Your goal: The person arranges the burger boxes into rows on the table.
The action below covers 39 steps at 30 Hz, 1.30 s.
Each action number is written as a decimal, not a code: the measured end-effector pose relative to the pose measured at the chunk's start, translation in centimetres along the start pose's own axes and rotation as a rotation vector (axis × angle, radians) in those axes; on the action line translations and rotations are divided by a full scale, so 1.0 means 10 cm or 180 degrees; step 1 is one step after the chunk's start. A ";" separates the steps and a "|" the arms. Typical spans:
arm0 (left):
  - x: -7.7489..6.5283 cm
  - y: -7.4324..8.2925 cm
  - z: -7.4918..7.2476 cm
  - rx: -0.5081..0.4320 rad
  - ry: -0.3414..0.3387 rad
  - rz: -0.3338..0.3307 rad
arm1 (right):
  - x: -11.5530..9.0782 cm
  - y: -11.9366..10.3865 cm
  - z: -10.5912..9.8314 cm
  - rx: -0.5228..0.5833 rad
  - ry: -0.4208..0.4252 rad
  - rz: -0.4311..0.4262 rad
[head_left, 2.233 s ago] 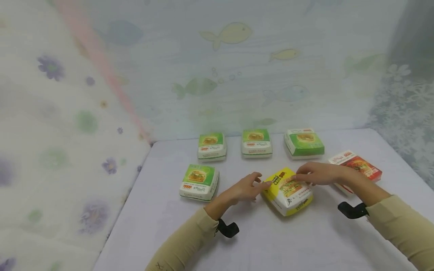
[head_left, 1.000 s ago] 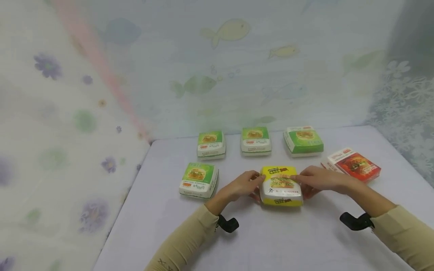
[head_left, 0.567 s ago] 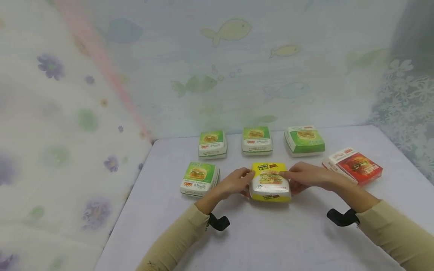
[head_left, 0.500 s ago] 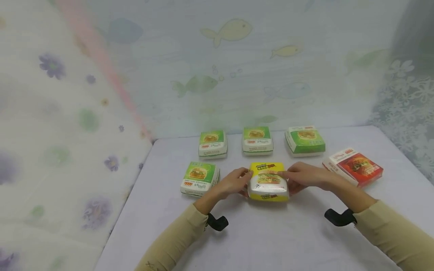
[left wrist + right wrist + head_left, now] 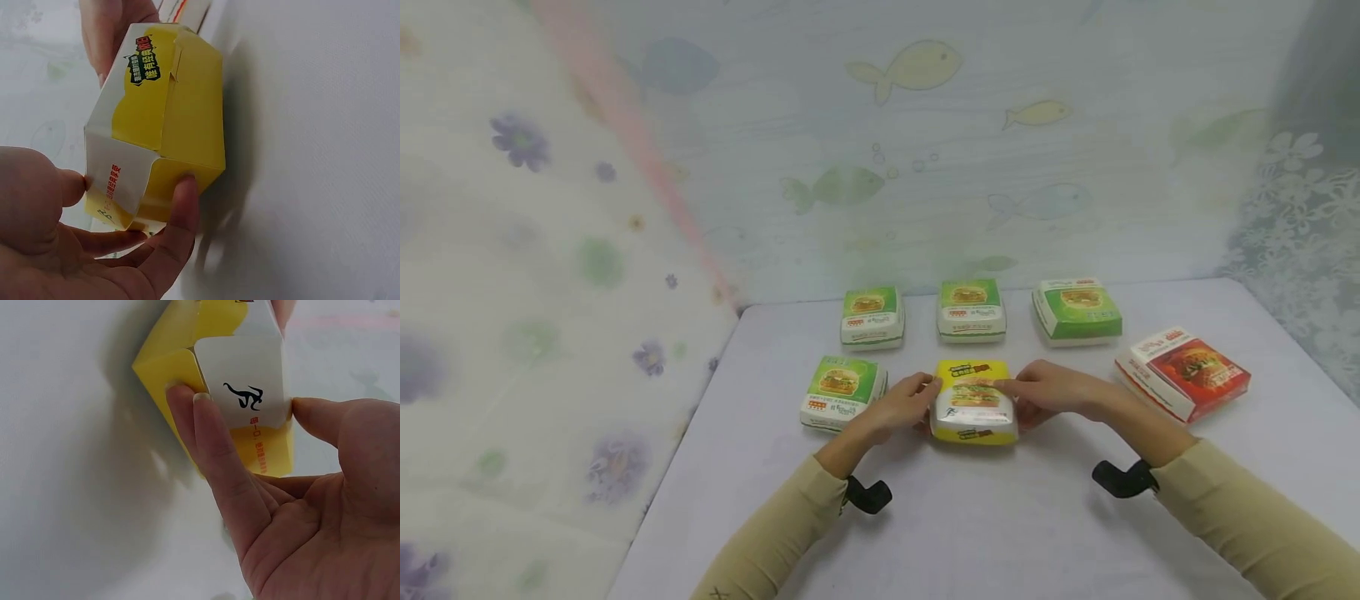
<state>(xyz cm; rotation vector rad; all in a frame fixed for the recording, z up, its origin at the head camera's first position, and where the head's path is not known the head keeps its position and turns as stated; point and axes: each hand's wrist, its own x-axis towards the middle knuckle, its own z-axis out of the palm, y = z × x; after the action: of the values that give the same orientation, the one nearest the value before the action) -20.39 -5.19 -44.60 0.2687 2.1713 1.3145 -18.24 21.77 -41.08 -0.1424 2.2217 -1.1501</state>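
Left hand [image 5: 901,406], right hand [image 5: 1052,389] gripping yellow-and-white box [image 5: 973,404] from opposite sides! Best squeeze evenly, lightly, card probably dents; hold level, clear of front green box [image 5: 842,392].

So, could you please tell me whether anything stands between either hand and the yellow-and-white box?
Nothing visible does: the left hand and the right hand hold the yellow-and-white box directly, from opposite sides.
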 end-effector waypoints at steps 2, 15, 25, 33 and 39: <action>0.00 0.00 -0.01 0.0047 0.0016 -0.0015 | 0.01 -0.01 0.01 0.0014 -0.0006 0.0007; 0.02 0.00 -0.02 0.0111 0.0031 0.0023 | 0.04 0.01 0.01 -0.0027 0.0003 -0.0018; -0.06 0.08 -0.07 0.0500 -0.0035 0.0046 | -0.06 0.03 -0.08 -0.0247 -0.0052 0.0041; -0.23 0.22 -0.20 0.1250 0.0056 0.0310 | -0.26 0.05 -0.22 -0.0435 0.0048 0.0020; -0.25 0.34 -0.29 0.1458 0.0132 0.0606 | -0.43 0.07 -0.38 -0.0634 0.0152 -0.0044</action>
<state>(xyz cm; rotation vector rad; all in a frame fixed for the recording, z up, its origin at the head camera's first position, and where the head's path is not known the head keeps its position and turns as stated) -20.46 -6.74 -39.73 0.6446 2.5139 0.9036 -16.86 26.43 -37.93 -0.2150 2.3783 -0.9465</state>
